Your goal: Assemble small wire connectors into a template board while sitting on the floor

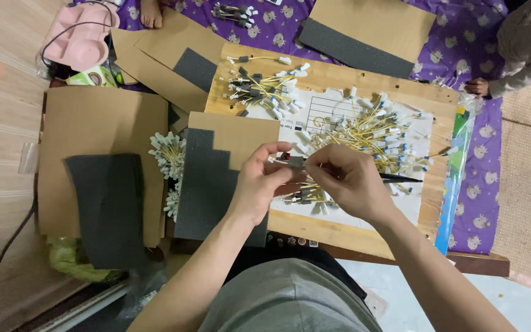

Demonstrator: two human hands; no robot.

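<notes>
My left hand (258,183) and my right hand (350,182) meet over the wooden board (339,77). Between their fingertips they pinch a small dark connector piece (294,162) with a bit of red at its left end. A thin black tool (401,178) sticks out to the right from under my right hand; how it is held is hidden. Just below the hands lies a small bundle of yellow wires with dark ends (302,195). A big tangle of yellow wires with white plugs (376,135) lies on a white sheet beyond my right hand.
Another wire bundle (262,89) lies at the board's far left. Cardboard sheets with dark foam strips (109,206) lie left, with white plugs (168,157) between them. A pink tray (81,34) sits far left. A second person's foot (150,13) and hand (478,86) rest on the purple cloth.
</notes>
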